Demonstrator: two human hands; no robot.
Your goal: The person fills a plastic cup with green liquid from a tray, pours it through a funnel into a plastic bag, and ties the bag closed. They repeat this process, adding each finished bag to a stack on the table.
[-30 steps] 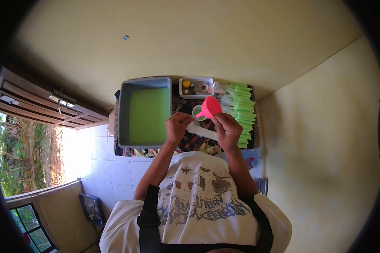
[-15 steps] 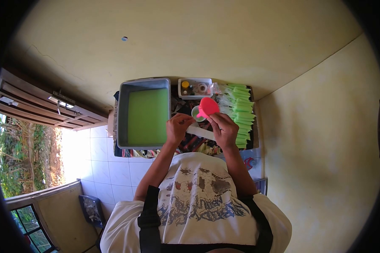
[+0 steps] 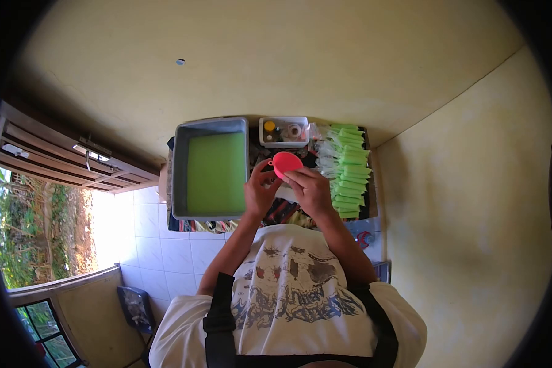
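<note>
Funnel held between both hands, just right of the tub of green liquid.

Going left to right: the grey tub [image 3: 210, 168] of green liquid sits at the left edge of the table, close enough to draw from. Your left hand [image 3: 259, 190] curls its fingers against the near-left rim of the pink funnel [image 3: 286, 164], and your right hand [image 3: 311, 191] pinches the rim from the right, so the mouth faces up at you. Whether a bag hangs beneath it, I cannot tell. Further right, filled green packets [image 3: 348, 168] lie stacked in a row, with a small white tray [image 3: 284, 130] of oddments at the far side.
</note>
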